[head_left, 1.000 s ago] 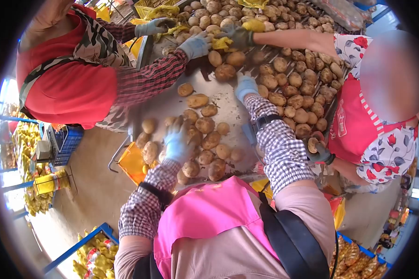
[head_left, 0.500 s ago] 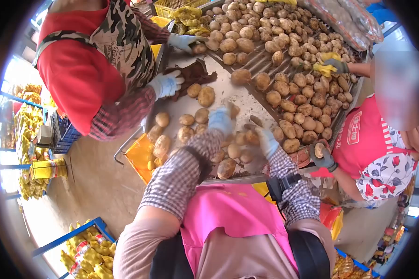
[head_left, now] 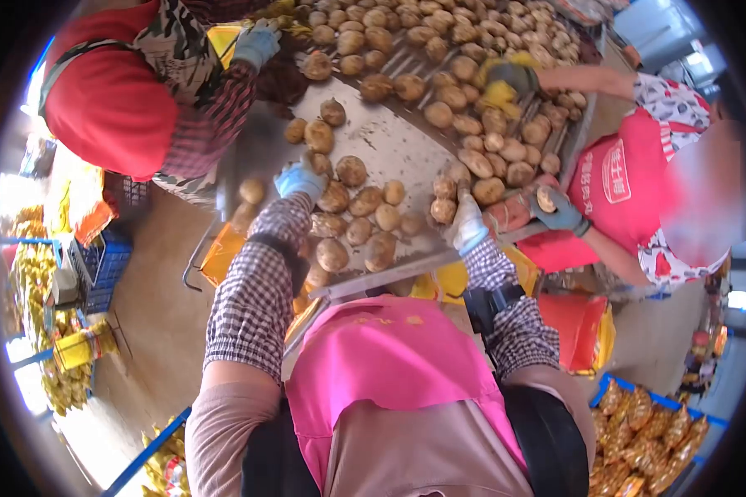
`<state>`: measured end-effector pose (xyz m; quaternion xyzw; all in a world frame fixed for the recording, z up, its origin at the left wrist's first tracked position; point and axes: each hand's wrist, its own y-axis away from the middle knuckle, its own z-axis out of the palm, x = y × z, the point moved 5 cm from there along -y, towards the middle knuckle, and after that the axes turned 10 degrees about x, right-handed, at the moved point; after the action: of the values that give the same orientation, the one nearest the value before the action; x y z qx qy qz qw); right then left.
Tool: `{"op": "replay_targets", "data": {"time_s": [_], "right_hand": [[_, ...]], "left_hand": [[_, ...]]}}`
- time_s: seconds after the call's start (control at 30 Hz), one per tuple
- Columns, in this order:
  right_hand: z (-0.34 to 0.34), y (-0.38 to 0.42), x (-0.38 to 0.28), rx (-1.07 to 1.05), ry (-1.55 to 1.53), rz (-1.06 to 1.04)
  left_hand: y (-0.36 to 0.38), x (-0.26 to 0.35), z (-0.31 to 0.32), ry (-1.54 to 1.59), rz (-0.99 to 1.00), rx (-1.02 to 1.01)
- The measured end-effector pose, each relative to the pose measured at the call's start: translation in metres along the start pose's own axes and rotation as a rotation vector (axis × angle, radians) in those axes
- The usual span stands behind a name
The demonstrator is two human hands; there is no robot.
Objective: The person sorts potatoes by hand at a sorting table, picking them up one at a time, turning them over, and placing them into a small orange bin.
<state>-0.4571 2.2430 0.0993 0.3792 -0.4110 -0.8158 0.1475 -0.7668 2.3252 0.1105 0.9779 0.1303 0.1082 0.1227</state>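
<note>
Potatoes (head_left: 365, 200) lie loosely spread on the metal table (head_left: 406, 131) before me. My left hand (head_left: 301, 180), in a light blue and white glove, reaches over its left part and rests against potatoes; its fingers are bent, and whether it grips one is hidden. On the right, my right hand (head_left: 470, 222), in a whitish glove, is beside two potatoes (head_left: 443, 199) near the pile's lower edge. Its fingers point away from me and are too blurred to tell whether they hold anything. Checked sleeves cover both forearms.
A co-worker in red (head_left: 108, 99) stands at the left, a gloved hand by the table. At the right, another in a red apron (head_left: 617, 174) holds a potato and a yellow cloth. Orange bags (head_left: 222, 253) hang below the left edge; a larger potato pile (head_left: 472, 33) lies beyond.
My view has turned. My left hand has moved left across the potatoes and my hands are farther apart. The left co-worker's hand has drawn back from the table's middle.
</note>
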Motion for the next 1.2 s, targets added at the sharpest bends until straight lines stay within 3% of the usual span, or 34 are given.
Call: {"op": "replay_targets", "data": {"time_s": [0.07,0.13,0.2,0.27,0.33,0.37,0.4,0.43,0.47,0.5,0.53,0.57,0.63,0.7,0.77,0.8,0.83,0.87,0.9,0.93,0.97,1.03,1.07,1.13,1.2], "right_hand": [[-0.006,0.011,-0.004,0.143,-0.082,0.088],[-0.002,0.019,-0.007,-0.004,-0.220,0.164],[-0.005,0.029,-0.009,0.002,-0.208,0.091],[-0.010,0.033,-0.002,-0.022,-0.273,0.146],[-0.012,0.049,0.000,-0.139,-0.294,0.054],[-0.016,0.056,0.004,-0.165,-0.247,0.044],[-0.024,0.065,0.008,-0.181,-0.205,0.028],[-0.031,0.071,0.016,-0.445,-0.162,0.029],[-0.035,0.091,0.020,-0.436,0.015,-0.014],[-0.062,0.103,0.038,-0.437,0.074,0.157],[-0.098,0.119,0.041,-0.325,0.500,0.111],[-0.133,0.132,0.053,-0.219,0.716,0.109],[-0.221,0.163,0.051,0.147,0.755,0.117],[-0.332,0.198,0.001,0.649,0.319,-0.095],[-0.433,0.265,-0.087,0.917,-0.433,-0.825],[-0.449,0.304,-0.120,1.007,-0.619,-1.107],[-0.446,0.337,-0.146,1.095,-0.654,-1.229],[-0.429,0.353,-0.160,1.109,-0.542,-1.200],[-0.472,0.334,-0.161,0.948,-0.235,-1.044],[-0.455,0.308,-0.150,0.829,0.032,-0.777],[-0.437,0.284,-0.136,0.668,0.357,-0.553],[-0.289,0.246,-0.072,0.586,0.804,0.091],[-0.211,0.241,-0.053,0.356,1.035,-0.084],[-0.152,0.190,-0.004,0.074,1.007,-0.505],[-0.043,0.185,0.025,-0.081,1.197,-0.825]], "left_hand": [[-0.016,-0.001,0.014,0.020,-0.063,0.017],[-0.008,0.009,0.001,0.064,-0.025,0.074],[0.003,0.016,-0.007,0.111,0.034,0.135],[0.018,0.020,-0.010,0.268,0.224,0.296],[0.038,0.022,-0.004,0.223,0.340,0.396],[0.052,0.024,-0.005,0.210,0.388,0.428],[0.071,0.027,-0.017,0.260,0.457,0.331],[0.075,0.020,-0.007,0.277,0.552,0.379],[0.082,0.016,-0.008,0.258,0.536,0.347],[0.087,0.005,0.002,0.243,0.582,0.392],[0.085,-0.006,0.007,0.227,0.559,0.329],[0.084,-0.017,0.012,0.208,0.536,0.266],[0.097,-0.026,0.007,0.265,0.514,0.209],[0.097,-0.030,0.008,0.256,0.537,0.197],[0.100,-0.032,0.013,0.146,0.630,0.249],[0.091,-0.032,0.040,0.314,0.603,0.099],[0.099,-0.022,0.031,0.464,0.544,-0.039],[0.114,-0.018,0.020,0.350,0.552,0.012],[0.132,-0.002,-0.009,0.076,0.458,-0.008],[0.133,-0.005,-0.010,0.098,0.477,-0.046],[0.132,-0.051,0.019,0.273,0.568,0.144],[0.139,-0.013,-0.005,0.123,0.579,0.226],[0.143,-0.013,-0.001,0.140,0.576,0.276],[0.181,0.007,-0.028,0.152,0.515,0.258],[0.185,-0.002,-0.014,0.134,0.523,0.326]]}}
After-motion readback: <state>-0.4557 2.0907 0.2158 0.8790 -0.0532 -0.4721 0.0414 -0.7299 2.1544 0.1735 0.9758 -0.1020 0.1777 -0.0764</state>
